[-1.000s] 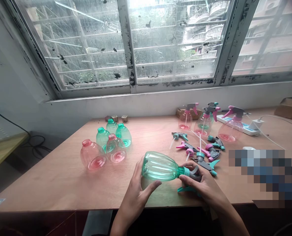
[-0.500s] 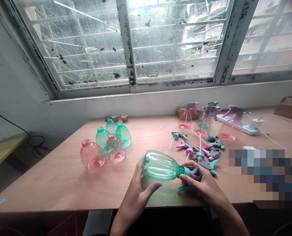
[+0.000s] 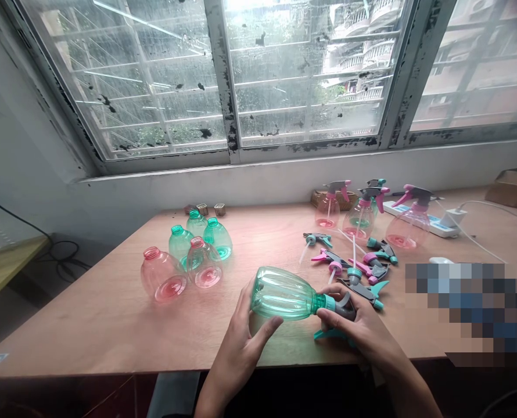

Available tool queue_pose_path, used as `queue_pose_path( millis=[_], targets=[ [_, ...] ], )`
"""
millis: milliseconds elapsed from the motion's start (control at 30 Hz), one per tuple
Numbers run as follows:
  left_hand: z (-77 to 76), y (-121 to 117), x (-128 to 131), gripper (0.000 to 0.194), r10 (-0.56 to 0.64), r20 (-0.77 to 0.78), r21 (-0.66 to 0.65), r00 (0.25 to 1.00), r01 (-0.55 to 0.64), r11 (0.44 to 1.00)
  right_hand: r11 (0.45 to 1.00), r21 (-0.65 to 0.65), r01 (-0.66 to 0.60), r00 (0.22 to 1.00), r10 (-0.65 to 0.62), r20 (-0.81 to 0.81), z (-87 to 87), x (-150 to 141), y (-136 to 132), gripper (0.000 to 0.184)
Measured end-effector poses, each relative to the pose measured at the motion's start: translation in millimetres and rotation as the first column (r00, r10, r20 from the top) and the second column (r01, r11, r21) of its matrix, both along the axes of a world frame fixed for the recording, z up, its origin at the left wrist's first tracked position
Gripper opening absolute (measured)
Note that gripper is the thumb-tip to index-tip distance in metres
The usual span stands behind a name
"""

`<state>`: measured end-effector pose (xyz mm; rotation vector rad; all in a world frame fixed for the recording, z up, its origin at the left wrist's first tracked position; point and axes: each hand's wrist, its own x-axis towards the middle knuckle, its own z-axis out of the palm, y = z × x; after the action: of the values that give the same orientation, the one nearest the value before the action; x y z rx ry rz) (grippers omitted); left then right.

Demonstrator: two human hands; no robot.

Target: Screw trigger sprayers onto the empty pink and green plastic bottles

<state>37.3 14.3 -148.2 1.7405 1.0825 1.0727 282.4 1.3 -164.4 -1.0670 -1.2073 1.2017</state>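
Observation:
A clear green spray bottle [image 3: 282, 293] lies sideways in the air between my hands, its base to the left. My left hand [image 3: 245, 331] is closed round the base end, the thumb along the lower side. At the neck, my right hand [image 3: 354, 319] grips the grey and teal trigger head [image 3: 343, 306], which sits against the bottle's mouth. Its teal trigger points down below my right fingers. Just beyond my right hand lie several loose trigger heads [image 3: 372, 270] in pink, teal and grey, some with dip tubes showing.
Open-necked green bottles [image 3: 218, 238] and pink bottles [image 3: 162, 277] stand at the left on the wooden table [image 3: 110, 331]. Assembled sprayers [image 3: 409, 223] stand at the back right, near a white power strip [image 3: 441, 228] with cables. A cardboard box [image 3: 513, 187] sits in the far right corner.
My left thumb has shifted slightly along the bottle's underside. Both hands keep hold of the bottle and its trigger head, nearly in the same place.

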Motion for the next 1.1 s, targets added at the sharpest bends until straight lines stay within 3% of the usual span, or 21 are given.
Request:
queue_pose_path(
  millis=[1100],
  targets=[
    [1.7, -0.5, 0.8, 0.071, 0.014, -0.021, 0.011, 1.0, -0.014, 1.0, 1.0, -0.013, 0.019, 1.0, -0.019, 0.021, 3.8, -1.5, -0.5, 0.042]
  ],
)
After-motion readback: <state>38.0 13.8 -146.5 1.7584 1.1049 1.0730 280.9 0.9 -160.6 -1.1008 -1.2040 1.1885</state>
